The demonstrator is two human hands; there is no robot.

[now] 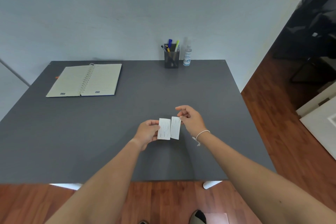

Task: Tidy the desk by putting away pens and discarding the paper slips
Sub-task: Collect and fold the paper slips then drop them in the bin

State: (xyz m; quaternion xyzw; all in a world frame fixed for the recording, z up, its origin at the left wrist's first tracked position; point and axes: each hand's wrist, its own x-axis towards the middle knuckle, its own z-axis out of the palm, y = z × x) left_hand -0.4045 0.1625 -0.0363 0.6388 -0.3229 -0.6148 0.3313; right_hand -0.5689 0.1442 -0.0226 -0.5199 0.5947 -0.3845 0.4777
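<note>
Head view shows the left hand [147,133] pinching one paper slip [164,129] and the right hand [190,119] pinching another slip [175,127] above the desk [127,114], probably gathered for discarding, pens already standing in the pen holder [171,59].

Hidden, cropped, or too faint to read

Print on both slips [164,129] [175,127] too small to read; left edge of one covered by left hand [147,133] fingers. Lower ends of pens [171,46] lost inside dark holder [171,59]. Bottle [187,56] label mostly illegible, cap blurred against wall. Shoe [198,216] cut by bottom edge. Surface [109,132] left corner cropped. Dark furniture [316,29] at right indistinct.
</note>
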